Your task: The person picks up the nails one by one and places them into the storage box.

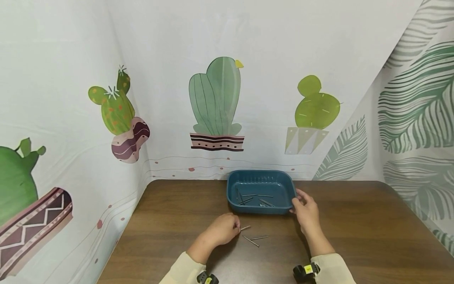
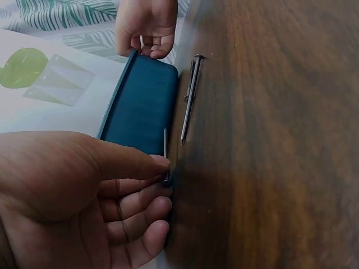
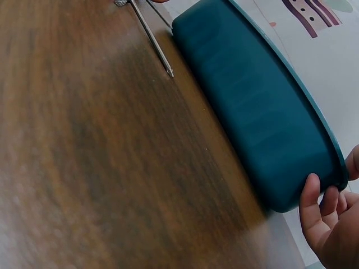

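My left hand [image 1: 222, 229] pinches a metal nail [image 2: 165, 143] between thumb and fingers, low over the table in front of the blue tray. The nail's head shows just below the thumb tip in the left wrist view. Two loose nails, one of them this nail [image 1: 251, 241], lie on the wood just right of that hand, ends close together. At the right end of the blue tray [image 1: 260, 210], my right hand [image 1: 306, 211] grips the rim and side wall. Several nails [image 1: 267, 202] lie scattered on the tray's floor.
The brown wooden table [image 1: 170, 213] reaches back to a white cloth [image 1: 159, 98] printed with cacti and leaves. The tray stands near the table's back edge, close to this cloth. Each forearm wears a black wrist device [image 1: 306, 271].
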A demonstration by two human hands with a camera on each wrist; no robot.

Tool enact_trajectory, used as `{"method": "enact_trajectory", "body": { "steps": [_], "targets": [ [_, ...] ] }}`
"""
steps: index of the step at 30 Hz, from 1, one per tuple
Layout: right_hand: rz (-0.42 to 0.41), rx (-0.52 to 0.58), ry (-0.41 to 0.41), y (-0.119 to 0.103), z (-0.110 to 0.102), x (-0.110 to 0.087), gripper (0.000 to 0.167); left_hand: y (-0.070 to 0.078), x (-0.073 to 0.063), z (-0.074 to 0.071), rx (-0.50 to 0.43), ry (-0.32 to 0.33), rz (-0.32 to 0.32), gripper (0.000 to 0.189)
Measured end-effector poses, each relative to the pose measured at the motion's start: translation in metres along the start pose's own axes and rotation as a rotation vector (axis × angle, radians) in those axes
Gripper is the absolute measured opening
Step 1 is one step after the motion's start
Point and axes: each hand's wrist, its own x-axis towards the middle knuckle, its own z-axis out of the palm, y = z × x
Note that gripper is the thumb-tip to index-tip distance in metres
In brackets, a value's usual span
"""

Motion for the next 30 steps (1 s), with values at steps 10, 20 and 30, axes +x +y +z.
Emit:
{"method": "enact_trajectory", "body": {
  "steps": [10, 20, 30],
  "targets": [
    [-0.003, 0.01, 0.002, -0.0007, 0.0002, -0.0002, 0.048, 0.0006, 0.0011, -0.0072, -0.088, -0.012, -0.033, 0.013],
    [-0.002, 0.017, -0.003, -0.0008, 0.0011, -0.0013, 0.048, -0.0012, 0.0012, -0.008, -0.14, -0.008, -0.037, 0.014],
    [0.001, 0.014, -0.01, -0.0028, -0.0013, -0.0033, 0.049, -0.0013, 0.0035, -0.0072, -0.195, -0.003, -0.013, 0.015]
  ]
}}
